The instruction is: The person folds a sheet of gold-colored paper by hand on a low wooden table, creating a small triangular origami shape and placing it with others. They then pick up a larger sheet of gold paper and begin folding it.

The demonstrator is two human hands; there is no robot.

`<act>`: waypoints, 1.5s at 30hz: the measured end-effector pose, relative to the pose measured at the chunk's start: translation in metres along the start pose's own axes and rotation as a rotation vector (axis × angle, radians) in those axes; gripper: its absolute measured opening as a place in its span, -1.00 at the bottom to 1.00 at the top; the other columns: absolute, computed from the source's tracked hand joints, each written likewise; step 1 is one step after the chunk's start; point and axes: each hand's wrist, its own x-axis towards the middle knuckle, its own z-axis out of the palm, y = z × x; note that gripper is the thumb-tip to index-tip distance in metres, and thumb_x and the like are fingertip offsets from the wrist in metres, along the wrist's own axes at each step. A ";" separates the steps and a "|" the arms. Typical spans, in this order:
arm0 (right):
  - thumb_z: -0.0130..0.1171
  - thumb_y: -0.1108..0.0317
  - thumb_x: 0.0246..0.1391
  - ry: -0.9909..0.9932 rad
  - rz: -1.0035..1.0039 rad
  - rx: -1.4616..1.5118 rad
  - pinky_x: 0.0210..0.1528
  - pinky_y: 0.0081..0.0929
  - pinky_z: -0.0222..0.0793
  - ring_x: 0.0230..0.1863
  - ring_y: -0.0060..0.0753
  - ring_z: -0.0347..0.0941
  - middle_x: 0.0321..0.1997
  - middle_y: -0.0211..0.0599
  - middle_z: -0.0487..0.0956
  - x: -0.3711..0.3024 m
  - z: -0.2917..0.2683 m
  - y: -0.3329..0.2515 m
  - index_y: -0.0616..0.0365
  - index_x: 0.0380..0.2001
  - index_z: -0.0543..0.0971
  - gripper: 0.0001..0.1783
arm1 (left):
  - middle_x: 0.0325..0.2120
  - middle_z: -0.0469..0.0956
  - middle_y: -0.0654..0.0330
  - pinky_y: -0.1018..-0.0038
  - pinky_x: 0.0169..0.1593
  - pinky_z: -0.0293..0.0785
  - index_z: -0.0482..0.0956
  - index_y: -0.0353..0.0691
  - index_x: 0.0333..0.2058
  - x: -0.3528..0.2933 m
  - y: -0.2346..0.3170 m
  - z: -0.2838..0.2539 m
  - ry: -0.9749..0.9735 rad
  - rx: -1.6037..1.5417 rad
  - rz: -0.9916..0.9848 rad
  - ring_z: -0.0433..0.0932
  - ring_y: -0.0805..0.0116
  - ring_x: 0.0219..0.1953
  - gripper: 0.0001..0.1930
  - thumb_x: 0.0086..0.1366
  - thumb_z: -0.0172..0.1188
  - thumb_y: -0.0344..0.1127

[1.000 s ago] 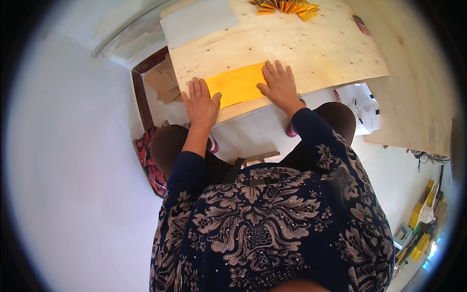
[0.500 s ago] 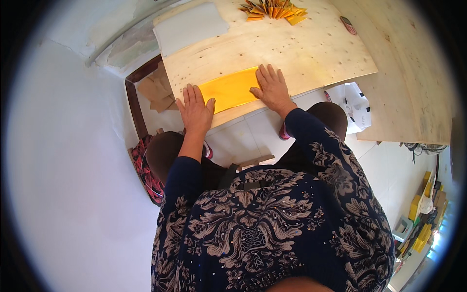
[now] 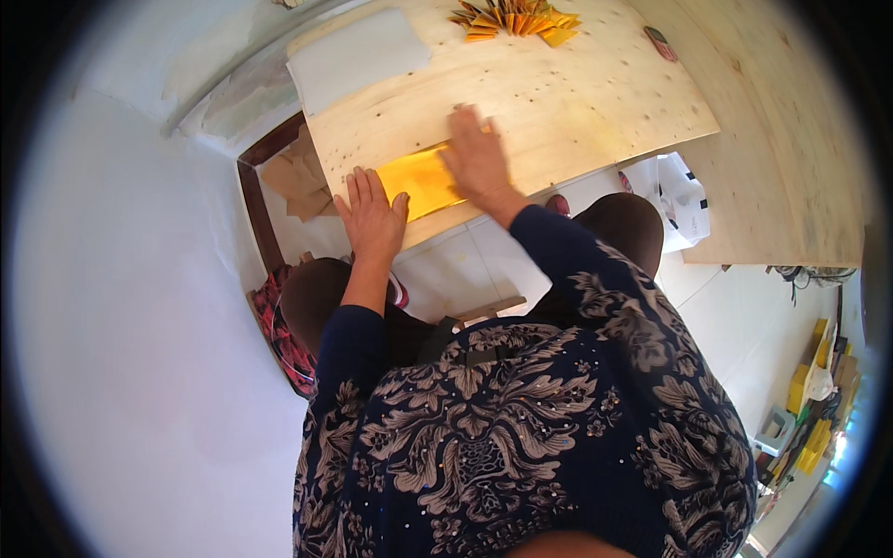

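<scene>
A flat yellow rectangle (image 3: 419,179), which looks like paper, lies along the near edge of the pale wooden tabletop (image 3: 549,121). My left hand (image 3: 374,216) rests flat over its left end, thumb on the yellow surface and fingers stretched out. Over the right part lies my right hand (image 3: 479,166), somewhat smeared by motion, its fingers extended and pointing away from me. That hand hides the rectangle's right end. Neither hand grips anything.
Grey-white sheets (image 3: 358,60) lie at the table's far left. Folded orange-yellow pieces (image 3: 516,19) fan out at the far edge. A red handheld device (image 3: 659,43) is at far right. Brown paper (image 3: 299,177) sits left of the table, a white bag (image 3: 681,200) right.
My right hand has slid left from the yellow rectangle's right end onto its surface. The left hand stays about where it was.
</scene>
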 end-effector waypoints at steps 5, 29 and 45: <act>-0.01 0.11 0.23 -0.175 -0.086 0.282 0.41 0.02 -0.07 0.43 0.06 0.05 0.35 0.10 0.24 0.012 0.053 -0.075 0.34 0.19 0.34 -0.40 | 0.41 -0.04 0.01 -0.03 0.42 -0.33 0.06 -0.30 0.35 -0.001 -0.004 0.006 0.045 0.098 0.063 -0.14 0.13 0.46 -0.28 0.39 -0.12 0.07; -0.06 -0.04 0.24 -0.308 -0.125 -0.217 0.46 -0.03 -0.21 0.48 -0.07 -0.04 0.42 -0.04 0.19 -0.022 0.013 0.024 0.24 0.27 0.30 -0.30 | 0.38 0.01 -0.07 0.15 0.44 -0.27 0.09 -0.35 0.33 0.005 0.075 0.009 0.109 -0.250 0.240 -0.09 0.12 0.45 -0.21 0.33 -0.03 0.14; -0.07 -0.10 0.24 -0.356 -0.109 -0.158 0.46 -0.04 -0.22 0.48 -0.02 -0.04 0.43 0.00 0.15 -0.031 0.006 0.018 0.25 0.28 0.28 -0.27 | 0.41 -0.05 0.02 0.02 0.43 -0.41 0.05 -0.30 0.36 -0.007 0.018 0.004 0.026 0.002 0.010 -0.16 0.13 0.46 -0.22 0.37 -0.09 0.15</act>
